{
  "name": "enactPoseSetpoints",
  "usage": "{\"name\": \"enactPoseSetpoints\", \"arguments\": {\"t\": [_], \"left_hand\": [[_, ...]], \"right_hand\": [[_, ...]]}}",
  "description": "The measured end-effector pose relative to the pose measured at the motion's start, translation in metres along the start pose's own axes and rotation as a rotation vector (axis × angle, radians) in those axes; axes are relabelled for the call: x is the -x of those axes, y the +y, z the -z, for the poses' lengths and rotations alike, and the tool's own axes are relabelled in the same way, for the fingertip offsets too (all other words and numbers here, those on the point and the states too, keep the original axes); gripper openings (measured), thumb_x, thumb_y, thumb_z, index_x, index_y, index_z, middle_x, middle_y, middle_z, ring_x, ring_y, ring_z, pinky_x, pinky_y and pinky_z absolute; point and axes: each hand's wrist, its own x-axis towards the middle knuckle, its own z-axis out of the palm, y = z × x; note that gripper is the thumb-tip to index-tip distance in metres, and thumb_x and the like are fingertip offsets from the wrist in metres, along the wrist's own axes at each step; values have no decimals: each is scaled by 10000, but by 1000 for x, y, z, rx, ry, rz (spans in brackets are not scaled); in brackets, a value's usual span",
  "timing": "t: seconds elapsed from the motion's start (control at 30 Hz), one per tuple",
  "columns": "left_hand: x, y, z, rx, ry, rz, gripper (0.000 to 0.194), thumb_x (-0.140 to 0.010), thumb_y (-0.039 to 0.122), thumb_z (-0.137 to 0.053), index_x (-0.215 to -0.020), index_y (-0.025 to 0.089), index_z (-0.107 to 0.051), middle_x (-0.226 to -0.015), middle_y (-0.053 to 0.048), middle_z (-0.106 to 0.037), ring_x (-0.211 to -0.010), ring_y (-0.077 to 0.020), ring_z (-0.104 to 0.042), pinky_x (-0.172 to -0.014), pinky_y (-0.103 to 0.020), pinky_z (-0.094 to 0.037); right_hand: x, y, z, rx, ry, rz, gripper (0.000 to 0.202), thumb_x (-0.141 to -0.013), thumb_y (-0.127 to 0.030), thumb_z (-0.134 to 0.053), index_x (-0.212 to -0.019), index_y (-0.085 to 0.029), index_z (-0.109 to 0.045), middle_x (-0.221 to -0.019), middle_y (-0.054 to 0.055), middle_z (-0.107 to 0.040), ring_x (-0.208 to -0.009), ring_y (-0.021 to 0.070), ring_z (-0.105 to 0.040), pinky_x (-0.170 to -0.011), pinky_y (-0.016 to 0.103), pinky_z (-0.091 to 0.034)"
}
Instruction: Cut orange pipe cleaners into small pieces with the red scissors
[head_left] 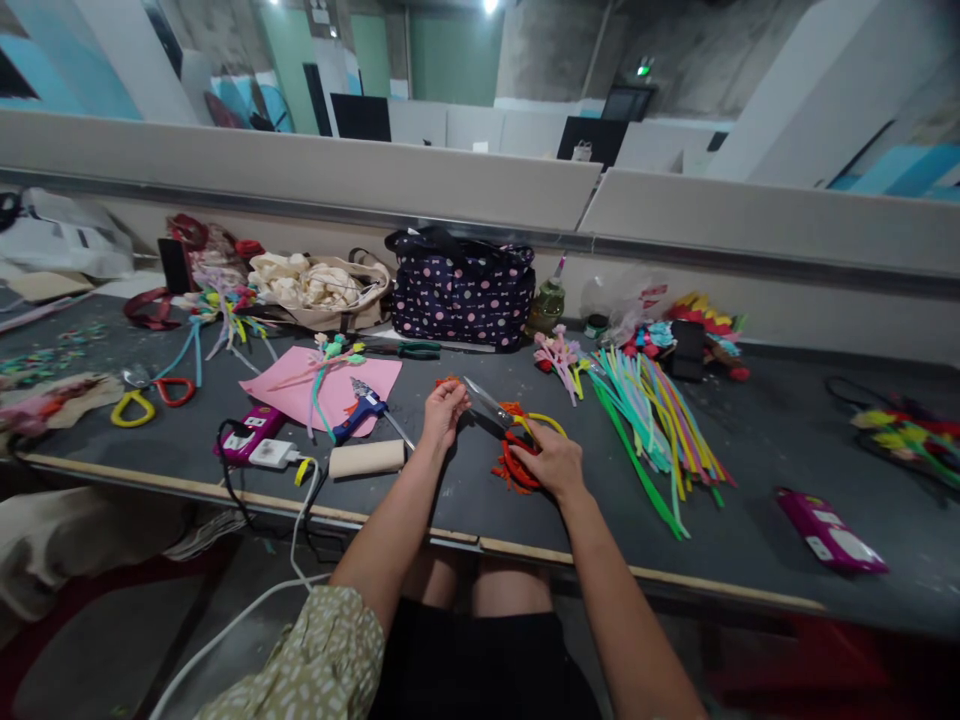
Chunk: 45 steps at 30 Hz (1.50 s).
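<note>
My right hand is closed around the handles of a pair of scissors, one handle yellow and one red-orange. Their silver blades point up and left toward my left hand. That hand pinches a small orange piece, mostly covered by the fingers, so its kind is unclear. Beneath the scissors, a bunch of orange fuzzy pieces lies on the dark table. Left of my left hand are a blue glue gun and a beige cardboard roll.
Colourful pipe cleaners lie to the right, beyond them a purple packet. A pink sheet, a purple power strip with cables and other scissors are on the left. A dark patterned bag stands against the partition.
</note>
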Motion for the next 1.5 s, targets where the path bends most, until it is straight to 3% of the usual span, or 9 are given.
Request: {"name": "enactPoseSetpoints", "arguments": {"t": [0.43,0.7,1.5], "left_hand": [[0,1,2,-14,25,-7,360,-545,221,-849,-844,148,-662,-767,-24,-670,-654,-97,-627,-615,-205,-495],[0,2,2,-11,19,-21,340,-559,206,-828,-861,146,-683,-816,-29,-686,-602,-72,-597,-618,-206,-492],[1,1,-1,-47,20,-41,311,-521,197,-839,-773,124,-671,-654,-9,-652,-567,-92,-608,-601,-227,-515]], "right_hand": [[0,-1,0,-67,33,-10,513,-815,-517,-592,-1223,-207,-623,-984,78,-722,-829,201,-665,-725,296,-503],[1,-2,1,-79,-2,20,524,-804,-527,-609,-1218,-208,-627,-1010,69,-721,-823,195,-669,-709,295,-509],[1,2,-3,-61,13,32,500,-846,-557,-551,-1207,-223,-640,-992,67,-727,-855,196,-679,-711,292,-513]]}}
